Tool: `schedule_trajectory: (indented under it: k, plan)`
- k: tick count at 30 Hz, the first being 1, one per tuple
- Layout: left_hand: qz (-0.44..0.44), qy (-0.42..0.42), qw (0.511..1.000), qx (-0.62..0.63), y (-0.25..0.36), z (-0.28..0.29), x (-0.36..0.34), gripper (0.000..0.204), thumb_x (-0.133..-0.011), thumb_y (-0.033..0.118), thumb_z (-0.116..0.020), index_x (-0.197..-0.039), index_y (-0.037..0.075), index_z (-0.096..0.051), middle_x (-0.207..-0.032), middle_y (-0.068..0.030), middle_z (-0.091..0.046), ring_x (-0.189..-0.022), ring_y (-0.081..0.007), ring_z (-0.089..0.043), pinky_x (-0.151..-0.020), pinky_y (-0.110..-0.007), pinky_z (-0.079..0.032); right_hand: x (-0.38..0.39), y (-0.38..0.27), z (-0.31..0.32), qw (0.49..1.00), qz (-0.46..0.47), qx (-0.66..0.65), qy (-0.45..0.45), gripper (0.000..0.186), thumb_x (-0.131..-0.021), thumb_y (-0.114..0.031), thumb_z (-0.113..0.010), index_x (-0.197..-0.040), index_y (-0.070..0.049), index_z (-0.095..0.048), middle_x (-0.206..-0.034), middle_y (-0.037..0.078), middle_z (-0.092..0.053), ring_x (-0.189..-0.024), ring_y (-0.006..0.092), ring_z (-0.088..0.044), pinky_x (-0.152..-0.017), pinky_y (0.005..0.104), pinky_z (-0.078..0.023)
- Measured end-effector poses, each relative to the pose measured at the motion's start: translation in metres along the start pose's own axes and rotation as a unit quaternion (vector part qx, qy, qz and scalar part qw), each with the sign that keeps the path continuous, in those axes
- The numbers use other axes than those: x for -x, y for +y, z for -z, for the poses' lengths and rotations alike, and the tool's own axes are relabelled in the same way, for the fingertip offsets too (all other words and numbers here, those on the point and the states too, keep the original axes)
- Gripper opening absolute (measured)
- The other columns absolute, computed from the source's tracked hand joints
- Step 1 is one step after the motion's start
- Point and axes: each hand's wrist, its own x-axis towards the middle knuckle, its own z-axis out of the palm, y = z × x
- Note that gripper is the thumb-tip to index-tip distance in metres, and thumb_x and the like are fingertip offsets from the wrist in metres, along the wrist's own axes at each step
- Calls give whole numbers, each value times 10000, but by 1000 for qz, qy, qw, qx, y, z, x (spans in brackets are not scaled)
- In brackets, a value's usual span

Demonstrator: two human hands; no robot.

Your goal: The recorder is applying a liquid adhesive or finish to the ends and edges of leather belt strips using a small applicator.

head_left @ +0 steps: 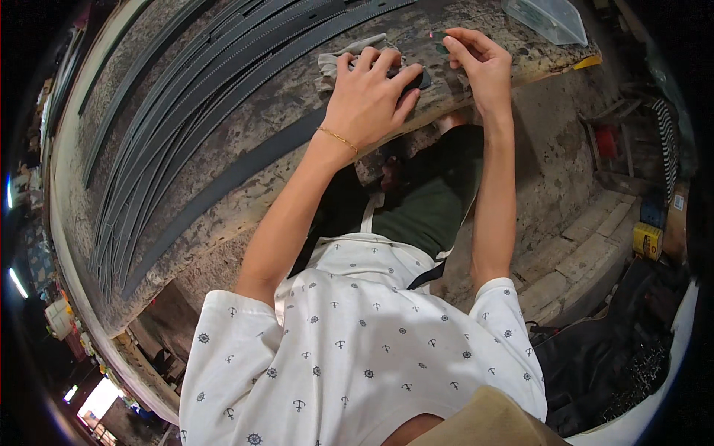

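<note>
Head view: one long dark strap [290, 143] was laid along the near side of the tabletop [286, 97], its long axis slanted from lower left to upper right, its curve possibly owed to the lens. By its upper right part the left hand [368, 93] was placed, palm down, fingers fairly wide, over a crumpled grey cloth [327, 70]; whether the cloth was gripped could not be told. The visible length of strap was thus extended leftward and back from the left hand, the nearer of the two; its right end was hidden or could not be told for certain. The right hand [483, 67] was held well apart, to the right, thumb and forefinger narrowed on a small green piece [442, 48]. Beyond the strap, a bundle of stitched straps [256, 44] was spread; at upper right, a clear plastic container [547, 21] was stood.
</note>
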Motion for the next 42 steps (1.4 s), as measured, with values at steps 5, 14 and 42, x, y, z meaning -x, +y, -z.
schedule_trajectory:
  k: [5, 14, 42]
  plan:
    - [-16, 45, 999, -6, -4, -1, 2, 310, -933, 333, -621, -1217, 213, -649, -1117, -54, -581, -1058, -255, -528, -924, -473, -393, -3, 0, -3, 999, 18, -43, 0, 195, -904, -141, -746, -1054, -17, -743, -812, 8, -692, -697, 69, -604, -640, 231, -492]
    - [5, 31, 999, -11, 1, -1, 2, 334, -943, 337, -612, -1206, 133, -646, -1142, -81, -592, -1071, -278, -533, -929, -451, -398, 0, -4, 0, 1000, 16, -20, 6, 189, -916, -138, -727, -1060, -16, -744, -833, 14, -705, -725, 76, -628, -655, 230, -503]
    - [24, 55, 997, 38, 0, -6, 3, 270, -928, 241, -667, -1084, 22, -687, -1087, -107, -635, -1042, -292, -576, -952, -430, -416, -6, -5, -1, 977, 40, 134, -163, 125, -912, -31, -685, -1016, -5, -748, -868, -26, -666, -776, 40, -579, -684, 202, -454]
